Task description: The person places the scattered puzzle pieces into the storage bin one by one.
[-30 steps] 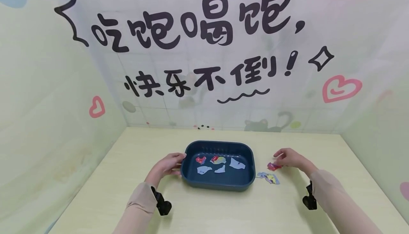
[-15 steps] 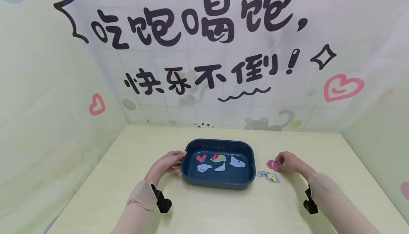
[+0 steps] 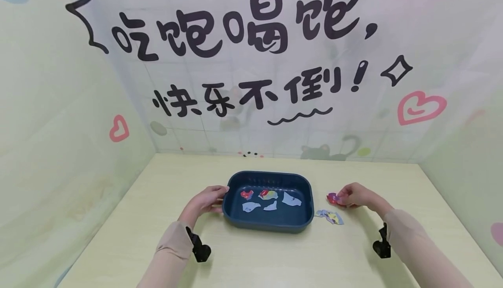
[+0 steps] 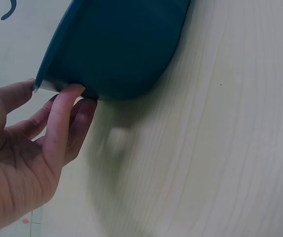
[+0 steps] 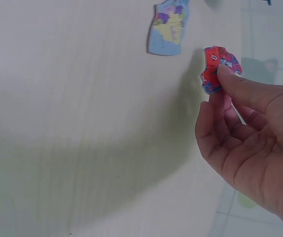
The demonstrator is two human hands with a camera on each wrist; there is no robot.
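My left hand [image 3: 205, 201] grips the left end of a dark blue plastic basin [image 3: 269, 230], thumb at the rim and fingers against the outer wall. In the left wrist view the basin's wall [image 4: 121, 49] hides its inside. My right hand [image 3: 357, 195] pinches a small red and purple puzzle piece [image 5: 211, 71] between thumb and fingers, to the right of the basin. Below that hand, close to the basin's right side, a blue and yellow map puzzle piece [image 5: 168, 32] lies on the table with another light blue piece [image 3: 322, 213] beside it.
Inside the basin several puzzle pieces lie spread apart, among them a red one [image 3: 246, 195], a red-yellow one [image 3: 269, 196] and pale blue ones such as the large piece [image 3: 291, 199]. A printed cloth wall [image 3: 251, 139] closes the back of the pale wooden table [image 3: 259, 261].
The right hand has taken hold of the red and purple piece and turned it in its fingers, shifting it slightly left. Left hand and basin stay in place.
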